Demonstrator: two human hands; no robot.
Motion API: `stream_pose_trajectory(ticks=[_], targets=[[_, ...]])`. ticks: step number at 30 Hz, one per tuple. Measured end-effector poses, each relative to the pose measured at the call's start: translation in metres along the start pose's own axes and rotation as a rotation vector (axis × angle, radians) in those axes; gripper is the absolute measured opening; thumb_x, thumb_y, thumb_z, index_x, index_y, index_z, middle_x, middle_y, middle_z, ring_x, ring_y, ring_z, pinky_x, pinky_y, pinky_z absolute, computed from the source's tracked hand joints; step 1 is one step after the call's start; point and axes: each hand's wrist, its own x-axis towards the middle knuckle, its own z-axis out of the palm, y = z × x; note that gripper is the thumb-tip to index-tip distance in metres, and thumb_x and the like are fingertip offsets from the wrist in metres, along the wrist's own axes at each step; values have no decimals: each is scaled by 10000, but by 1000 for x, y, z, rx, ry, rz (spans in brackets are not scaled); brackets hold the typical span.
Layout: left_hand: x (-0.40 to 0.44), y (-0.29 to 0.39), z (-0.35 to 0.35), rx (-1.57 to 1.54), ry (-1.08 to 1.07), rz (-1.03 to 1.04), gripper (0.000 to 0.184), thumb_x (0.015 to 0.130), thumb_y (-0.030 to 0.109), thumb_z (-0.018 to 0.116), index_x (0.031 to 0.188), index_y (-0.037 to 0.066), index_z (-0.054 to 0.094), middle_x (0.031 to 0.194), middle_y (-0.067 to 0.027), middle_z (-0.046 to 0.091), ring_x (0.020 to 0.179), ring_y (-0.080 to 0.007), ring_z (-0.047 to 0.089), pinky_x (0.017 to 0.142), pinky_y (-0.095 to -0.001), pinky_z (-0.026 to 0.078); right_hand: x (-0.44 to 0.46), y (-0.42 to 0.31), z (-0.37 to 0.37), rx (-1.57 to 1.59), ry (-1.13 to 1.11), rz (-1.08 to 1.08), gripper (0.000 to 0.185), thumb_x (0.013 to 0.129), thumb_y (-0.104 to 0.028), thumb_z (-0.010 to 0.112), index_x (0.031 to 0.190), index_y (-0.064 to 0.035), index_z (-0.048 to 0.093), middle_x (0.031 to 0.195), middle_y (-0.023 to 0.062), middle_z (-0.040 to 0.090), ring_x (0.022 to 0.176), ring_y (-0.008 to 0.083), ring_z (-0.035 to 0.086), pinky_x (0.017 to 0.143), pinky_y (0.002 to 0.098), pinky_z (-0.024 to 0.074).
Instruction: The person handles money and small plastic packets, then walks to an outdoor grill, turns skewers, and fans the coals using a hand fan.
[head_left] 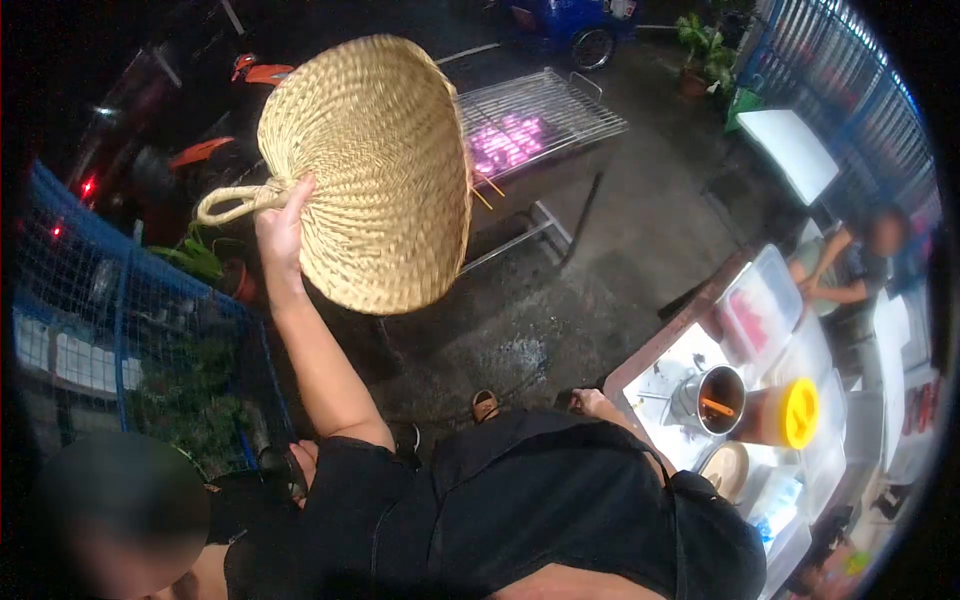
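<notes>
My left hand (281, 228) is raised, its fingers closed round the base of a large woven fan (375, 175) beside its looped handle. The fan hides part of a metal grill (560, 110), where coals glow pink under the rack and two sticks poke out at the near edge. Low at the table's near corner is my right hand (592, 402), its fingers bent around a small dark thing that I cannot make out. To its right, a metal pot (708, 402) of dark liquid holds an orange-handled utensil.
On the table (650, 385) are a yellow-lidded jar (797, 412), a clear tub of pink stuff (757, 305) and a round lidded container (724, 470). One person sits at the right, another is close at lower left. Blue mesh fencing (120, 330) runs along the left.
</notes>
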Motion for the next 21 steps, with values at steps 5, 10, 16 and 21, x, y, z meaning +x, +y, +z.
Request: stream_pose_trajectory(ticks=[5, 10, 16, 21], targets=[[11, -2, -14, 813, 280, 157, 295, 780, 80, 698, 1008, -88, 615, 931, -101, 655, 819, -173, 615, 763, -281, 479, 23, -16, -7, 24, 126, -140, 145, 767, -146, 563, 879, -83, 631, 814, 100, 668, 784, 250, 657, 682, 355, 512], [21, -17, -38, 604, 126, 198, 364, 770, 65, 705, 1079, -85, 585, 1002, -119, 640, 868, -155, 606, 786, -274, 478, 46, -42, -27, 56, 63, -110, 155, 776, -170, 561, 890, -94, 634, 834, 134, 668, 842, 295, 649, 743, 387, 501], [18, -9, -20, -20, -16, 77, 326, 778, 59, 710, 1064, -34, 582, 980, -99, 623, 871, -136, 594, 785, -256, 470, 57, -51, -46, 1, 161, -38, 240, 784, -238, 546, 958, -94, 627, 906, 182, 652, 877, 309, 647, 759, 413, 504], [34, -38, -24, 1059, 342, 150, 424, 724, 131, 747, 1057, -75, 586, 1007, -154, 654, 870, -264, 629, 834, -336, 477, 61, -19, -44, -34, 65, 19, 241, 774, -244, 582, 965, -107, 636, 909, 154, 666, 902, 307, 641, 777, 413, 502]])
